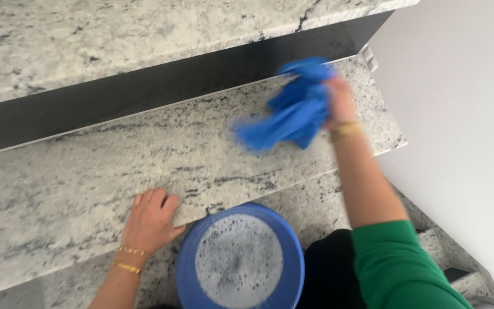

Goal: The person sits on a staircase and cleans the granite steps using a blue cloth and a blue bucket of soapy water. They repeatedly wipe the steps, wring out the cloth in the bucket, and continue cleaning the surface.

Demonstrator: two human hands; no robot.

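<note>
Stair scene, head view, places given from the blue bucket (241,260)

Bucket: round, blue, filled with grey foamy water; stood at the bottom middle, on the step below the wide granite tread (144,166), its far rim tucked just under that tread's front edge

Left hand (151,220): lay just left of the bucket, palm down on the tread's front edge, fingers together and curled over the stone, gripping nothing but the edge; two thin gold bracelets (130,258) sat on the wrist

Right hand (338,103): was up and to the right of the bucket, over the far right part of the tread, blurred; fingers were clamped on a bunched blue cloth (290,111)

Cloth: hung left of the right hand, its lower folds touching or just above the stone, too blurred to tell which

Green sleeve (398,263): right of the bucket

Dark riser (144,94) and the next granite step (115,34): beyond the tread

White wall (464,114): far right
</note>
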